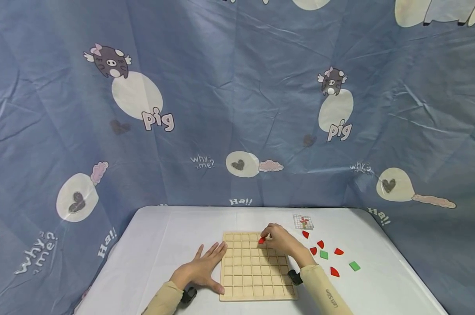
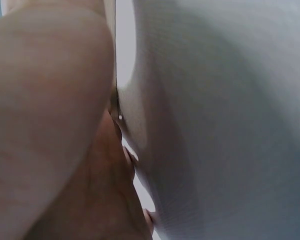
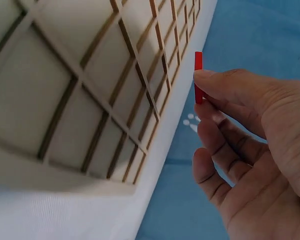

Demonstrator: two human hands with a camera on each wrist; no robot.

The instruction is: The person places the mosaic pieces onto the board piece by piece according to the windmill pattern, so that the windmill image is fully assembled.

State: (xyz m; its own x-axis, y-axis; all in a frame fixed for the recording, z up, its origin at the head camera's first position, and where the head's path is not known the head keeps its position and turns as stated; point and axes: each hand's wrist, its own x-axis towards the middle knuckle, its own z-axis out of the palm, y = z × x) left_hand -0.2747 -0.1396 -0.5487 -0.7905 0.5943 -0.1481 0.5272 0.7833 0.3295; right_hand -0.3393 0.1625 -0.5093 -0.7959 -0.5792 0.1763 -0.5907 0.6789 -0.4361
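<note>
- Pinches a red piece [image 1: 262, 240] between the thumb and a fingertip of the right hand [image 1: 280, 239], with the remaining fingers loosely bent.
- Holds that red piece over the twelve o'clock side of the wooden board [image 1: 257, 280], a pale square ruled into small cells by raised ridges. Appears thin and edge-on in the right wrist view. Cannot tell whether touching the board.
- Spreads the left hand [image 1: 201, 269] at nine o'clock of the board, resting fingertips at the rim near ten o'clock and the thumb near eight.
- Shows mostly blurred skin in the left wrist view, close to the lens, beside the white bench [image 1: 174, 236].
- Has five fan-shaped red wedges [image 1: 334, 271] scattered on the bench between two and three o'clock of the board, lying apart from one another.
- Includes among them a near green tile [image 1: 324, 254] and, farther out at three o'clock, a far green tile [image 1: 354, 266].
- Keeps a small card [image 1: 303, 222] between one and two o'clock, printed with a grid and a red figure.
- Wears beige sleeves [image 1: 324, 288], with dark lettering on the right one.
- Backed at twelve o'clock by blue cloth [image 1: 237, 109] printed with pigs and words.
</note>
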